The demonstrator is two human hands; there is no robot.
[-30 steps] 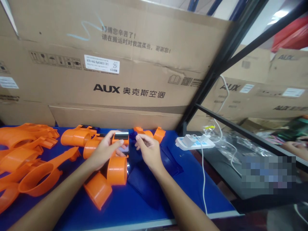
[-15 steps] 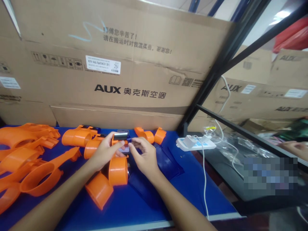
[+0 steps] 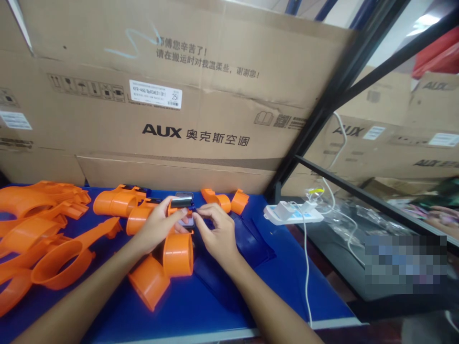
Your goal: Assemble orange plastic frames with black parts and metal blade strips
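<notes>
My left hand (image 3: 161, 225) is closed around an orange tape dispenser, thumb on its near side. A dark, shiny roller (image 3: 181, 202) lies along the top of the held piece. An orange ring (image 3: 178, 254) hangs just below my fingers and seems to belong to it. At the dispenser's right end, my right hand (image 3: 217, 230) pinches a small dark blue part (image 3: 194, 209) between thumb and fingertips. Behind the hands lies a flat, dark-framed thing with a pale face, largely hidden. Another orange piece (image 3: 149, 282) rests below my left wrist.
Many orange dispenser parts (image 3: 62, 265) crowd the left of the blue table (image 3: 283, 286). Small orange pieces (image 3: 239, 201) sit at the back. Dark blue plastic bags (image 3: 251, 241) lie right of my hand. A white power strip (image 3: 292, 213) with cords stands by a black frame. Cardboard rises behind.
The view has shifted slightly. The orange ring under my left hand has turned a little, and both hands keep nearly the same place and grip.
</notes>
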